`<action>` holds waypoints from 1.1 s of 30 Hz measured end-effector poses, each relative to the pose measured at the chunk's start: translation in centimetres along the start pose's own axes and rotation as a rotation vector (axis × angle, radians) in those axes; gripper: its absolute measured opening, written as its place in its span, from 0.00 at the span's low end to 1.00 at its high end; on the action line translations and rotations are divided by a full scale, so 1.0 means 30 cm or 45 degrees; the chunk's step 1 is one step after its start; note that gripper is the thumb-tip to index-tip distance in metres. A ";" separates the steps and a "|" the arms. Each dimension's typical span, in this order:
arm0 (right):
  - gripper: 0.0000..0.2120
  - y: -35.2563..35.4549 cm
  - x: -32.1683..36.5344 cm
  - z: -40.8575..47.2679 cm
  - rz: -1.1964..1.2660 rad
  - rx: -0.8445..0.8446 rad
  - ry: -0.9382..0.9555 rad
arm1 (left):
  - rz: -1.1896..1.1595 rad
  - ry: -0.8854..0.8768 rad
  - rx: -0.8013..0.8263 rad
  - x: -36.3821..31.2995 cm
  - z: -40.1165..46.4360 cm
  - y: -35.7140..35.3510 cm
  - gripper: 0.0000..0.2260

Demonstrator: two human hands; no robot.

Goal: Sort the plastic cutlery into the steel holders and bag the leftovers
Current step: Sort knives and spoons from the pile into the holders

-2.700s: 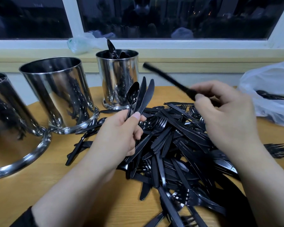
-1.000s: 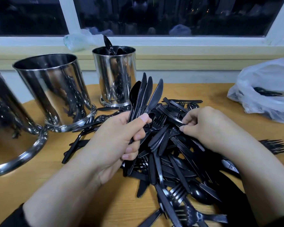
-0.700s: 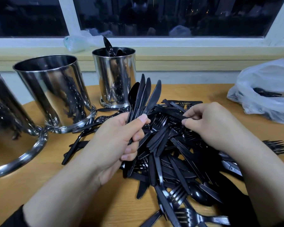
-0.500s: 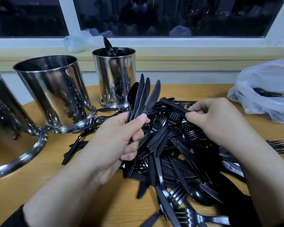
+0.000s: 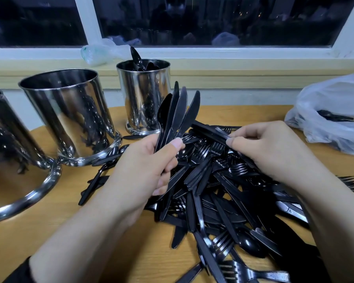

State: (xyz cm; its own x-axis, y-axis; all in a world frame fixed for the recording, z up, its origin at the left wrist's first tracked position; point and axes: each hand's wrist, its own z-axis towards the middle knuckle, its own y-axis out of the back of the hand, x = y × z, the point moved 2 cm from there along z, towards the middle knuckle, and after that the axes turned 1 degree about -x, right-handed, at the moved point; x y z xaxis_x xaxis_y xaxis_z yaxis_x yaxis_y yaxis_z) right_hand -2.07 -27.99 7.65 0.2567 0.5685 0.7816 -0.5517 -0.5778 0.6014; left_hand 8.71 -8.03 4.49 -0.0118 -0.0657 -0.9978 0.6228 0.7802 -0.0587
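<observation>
The pile of cutlery lies on the table, before the person; three steel holders stand to its left, the nearest holder at the left edge, the middle holder behind it, the far holder by the window sill with spoons in it. The plastic bag sits on the table's right, cutlery inside; a lone fork lies right of the pile; a crumpled bag rests on the sill behind the holders.

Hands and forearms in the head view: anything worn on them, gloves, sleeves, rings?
Both hands, left and right, are bare: no gloves, and no rings or watch visible. The forearms are uncovered; a dark sleeve shows only at the bottom left edge, pushed up the left arm.
</observation>
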 end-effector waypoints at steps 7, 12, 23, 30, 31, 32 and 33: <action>0.01 -0.018 0.032 -0.025 0.111 0.300 0.018 | 0.523 -0.387 -0.240 -0.057 -0.015 0.022 0.15; 0.03 -0.039 0.045 -0.043 0.159 0.497 0.006 | 0.736 -0.426 -0.289 -0.069 -0.034 0.018 0.14; 0.12 -0.055 0.047 -0.048 0.565 0.457 -0.177 | 1.048 -0.270 0.074 -0.037 -0.020 -0.003 0.12; 0.35 -0.046 0.052 -0.032 1.064 0.435 -0.268 | 0.751 -0.098 -0.017 -0.012 0.009 0.026 0.12; 0.35 -0.047 0.053 -0.033 1.088 0.464 -0.225 | 0.670 -0.076 -0.024 -0.009 0.012 0.029 0.11; 0.34 -0.050 0.057 -0.036 1.086 0.474 -0.175 | 0.606 -0.061 -0.026 -0.007 0.013 0.031 0.11; 0.31 -0.055 0.059 -0.038 1.068 0.460 -0.127 | 0.558 -0.050 -0.020 -0.008 0.013 0.031 0.11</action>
State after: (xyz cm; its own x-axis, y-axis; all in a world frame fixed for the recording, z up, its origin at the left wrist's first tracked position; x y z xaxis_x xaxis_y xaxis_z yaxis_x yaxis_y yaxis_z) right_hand -1.61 -25.37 7.84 -0.0394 -0.1631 0.9858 -0.3109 -0.9356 -0.1672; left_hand 9.59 -7.52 4.67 0.2807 0.2506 -0.9265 0.5501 0.7490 0.3693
